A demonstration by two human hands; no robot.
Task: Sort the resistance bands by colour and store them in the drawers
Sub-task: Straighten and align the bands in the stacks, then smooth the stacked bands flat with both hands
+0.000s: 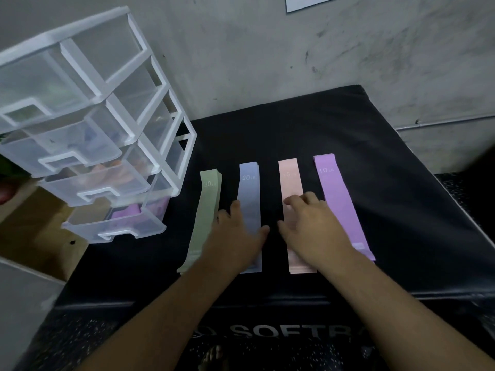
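Four flat stacks of resistance bands lie side by side on a black padded box (308, 124): green (207, 207), blue (249, 188), peach (289, 178) and purple (338, 199). My left hand (235, 236) rests palm down with fingers spread over the blue stack, its edge touching the green one. Palm down on the peach stack lies my right hand (312, 228), beside the purple one. Neither hand grips anything. A clear plastic drawer unit (88, 124) stands at the left, its drawers pulled partly out; the lower ones hold blue, peach and purple bands.
A grey concrete wall rises behind the box, with a white paper (305, 2) at the top. A wooden box (34, 228) sits under the drawer unit. The floor below is dark speckled rubber, and my foot (214, 357) shows at the bottom edge.
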